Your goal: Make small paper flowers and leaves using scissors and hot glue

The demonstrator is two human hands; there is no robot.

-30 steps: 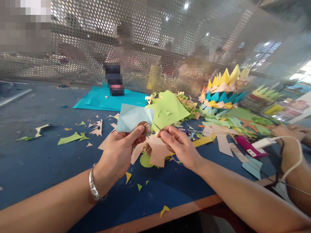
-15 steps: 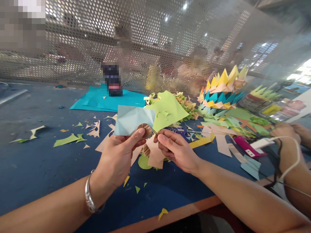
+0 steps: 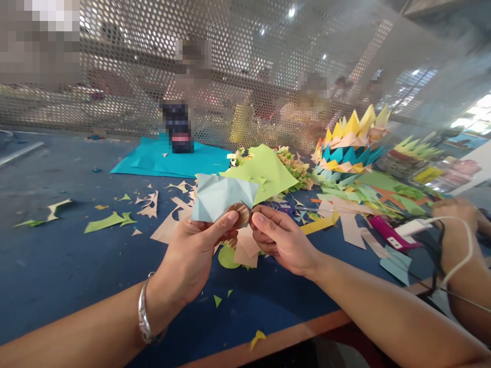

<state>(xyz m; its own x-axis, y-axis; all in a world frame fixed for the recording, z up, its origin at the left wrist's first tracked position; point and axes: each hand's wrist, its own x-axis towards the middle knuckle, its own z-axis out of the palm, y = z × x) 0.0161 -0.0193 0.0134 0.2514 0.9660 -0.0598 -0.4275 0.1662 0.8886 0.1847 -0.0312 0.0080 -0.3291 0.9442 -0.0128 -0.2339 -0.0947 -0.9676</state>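
My left hand (image 3: 195, 250) holds a pale blue folded paper piece (image 3: 220, 197) together with a small round brown disc (image 3: 240, 212), thumb pressed near the disc. My right hand (image 3: 278, 240) pinches at the disc's right edge; something thin may be between its fingers, but I cannot make it out. Both hands meet above the blue table (image 3: 57, 266). A light green folded paper (image 3: 264, 171) stands just behind the blue piece. Peach paper pieces (image 3: 245, 245) and a green round scrap (image 3: 226, 255) lie under my hands.
Paper scraps (image 3: 107, 221) litter the table. A teal sheet (image 3: 172, 159) lies at the back by a perforated metal screen (image 3: 230, 76). Stacked spiky paper crowns (image 3: 349, 143) stand at right. Another person's hand (image 3: 456, 212) holds a white cable near a pink tool (image 3: 389, 232).
My hands have drawn together, the right fingers closing onto the disc. The blue paper piece has shifted slightly right and tilted.
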